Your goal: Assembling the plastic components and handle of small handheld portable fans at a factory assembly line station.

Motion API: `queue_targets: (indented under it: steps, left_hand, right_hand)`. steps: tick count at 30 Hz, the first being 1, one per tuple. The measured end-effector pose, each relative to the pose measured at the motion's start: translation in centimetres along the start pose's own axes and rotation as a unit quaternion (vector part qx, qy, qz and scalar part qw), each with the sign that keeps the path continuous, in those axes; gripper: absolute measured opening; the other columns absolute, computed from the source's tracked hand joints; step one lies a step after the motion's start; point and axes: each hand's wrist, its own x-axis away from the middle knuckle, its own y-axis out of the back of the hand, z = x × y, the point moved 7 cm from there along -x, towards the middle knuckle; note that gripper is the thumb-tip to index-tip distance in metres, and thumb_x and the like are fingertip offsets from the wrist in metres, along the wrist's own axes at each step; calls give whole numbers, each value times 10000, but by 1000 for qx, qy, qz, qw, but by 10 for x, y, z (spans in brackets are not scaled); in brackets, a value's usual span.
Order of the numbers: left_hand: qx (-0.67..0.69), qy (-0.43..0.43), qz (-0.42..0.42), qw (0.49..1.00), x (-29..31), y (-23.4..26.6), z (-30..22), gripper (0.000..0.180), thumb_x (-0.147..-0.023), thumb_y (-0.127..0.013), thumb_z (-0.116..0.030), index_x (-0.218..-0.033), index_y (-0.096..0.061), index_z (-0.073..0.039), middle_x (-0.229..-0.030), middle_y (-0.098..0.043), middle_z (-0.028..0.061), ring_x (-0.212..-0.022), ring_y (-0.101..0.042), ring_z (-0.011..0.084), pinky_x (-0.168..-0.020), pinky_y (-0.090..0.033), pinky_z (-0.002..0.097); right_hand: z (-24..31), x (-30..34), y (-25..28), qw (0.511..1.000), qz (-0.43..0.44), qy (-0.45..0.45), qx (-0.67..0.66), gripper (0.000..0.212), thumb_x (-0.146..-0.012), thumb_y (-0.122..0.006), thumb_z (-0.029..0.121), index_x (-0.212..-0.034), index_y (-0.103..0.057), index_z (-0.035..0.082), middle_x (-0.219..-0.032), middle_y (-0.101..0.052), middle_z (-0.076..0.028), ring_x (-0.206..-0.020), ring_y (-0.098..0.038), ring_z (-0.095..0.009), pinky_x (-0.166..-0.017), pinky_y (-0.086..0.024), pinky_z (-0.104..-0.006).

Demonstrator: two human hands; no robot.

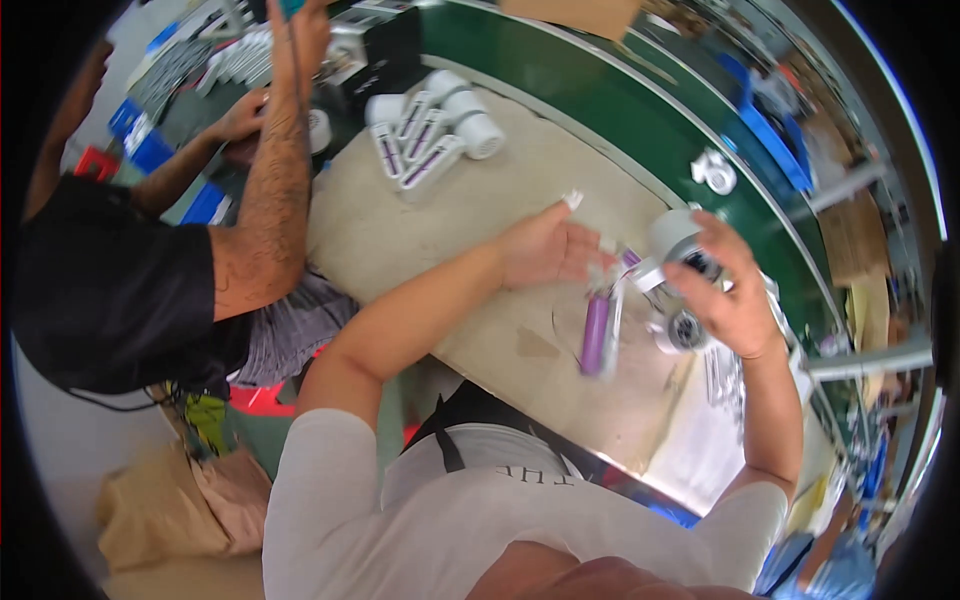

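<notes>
My right hand (738,300) is curved round a white cylindrical housing (672,232) with a dark round opening, fingers bent against its side. My left hand (548,250) is stretched out over the table, thumb raised and holding nothing; white covers sit on its thumb and fingertips. Just past those fingertips, a purple cylindrical battery (594,335) stands out beside a pale strip, thin wires near it. Beneath my right hand is a second round white part (686,330) with a dark, fan-like face. Motion smears the small parts between my hands.
White cylinders (470,120) and white cases with purple strips (425,155) lie at the table's far left. A co-worker in a black shirt (130,290) works close on my left. A green belt (560,70) runs behind the table, carrying a white part (713,172). White sheets (705,440) lie near right.
</notes>
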Motion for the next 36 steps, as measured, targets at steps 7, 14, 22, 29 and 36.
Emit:
queue_targets:
  steps: [7, 14, 22, 29, 36]
  left_hand:
    - [67, 52, 245, 966, 55, -82, 70, 452, -906, -415, -396, -1135, -489, -13, -1024, -592, 172, -946, -580, 256, -838, -459, 380]
    - [193, -62, 85, 976, 63, -79, 72, 347, -894, -446, -288, -1129, -490, -37, -949, -587, 133, -843, -599, 258, -712, -516, 401]
    - [-144, -53, 15, 988, 72, -100, 56, 289, -890, -419, -151, -1142, -449, -13, -906, -595, 132, -721, -625, 215, -583, -526, 300]
    - [-300, 12, 51, 953, 69, -111, 75, 243, -848, -479, -123, -1061, -460, -7, -819, -590, 86, -623, -586, 126, -531, -477, 261]
    - [-506, -93, 36, 857, 65, -113, 75, 205, -764, -569, -107, -924, -492, -4, -675, -569, 53, -582, -543, 95, -521, -431, 254]
  right_hand:
    - [59, 48, 11, 994, -18, -10, 105, 504, -569, -675, 51, -1041, -615, 220, -1000, -461, -79, -1009, -530, -344, -759, -517, -365]
    - [60, 117, -15, 918, -65, -339, -194, 679, -705, -714, 122, -1295, -383, 66, -1321, -379, -155, -1155, -455, -311, -953, -384, -393]
    - [83, 126, -9, 967, -35, -248, 43, 651, -536, -772, 47, -1131, -508, 83, -1168, -470, -138, -1090, -476, -338, -900, -435, -403]
    - [77, 130, 10, 977, -41, -187, 97, 577, -534, -735, 31, -1074, -548, 115, -1131, -518, -77, -1041, -525, -320, -814, -505, -373]
    - [80, 133, 7, 974, -10, -199, 108, 597, -539, -720, 40, -1103, -538, 110, -1148, -510, -78, -1054, -504, -314, -844, -482, -375]
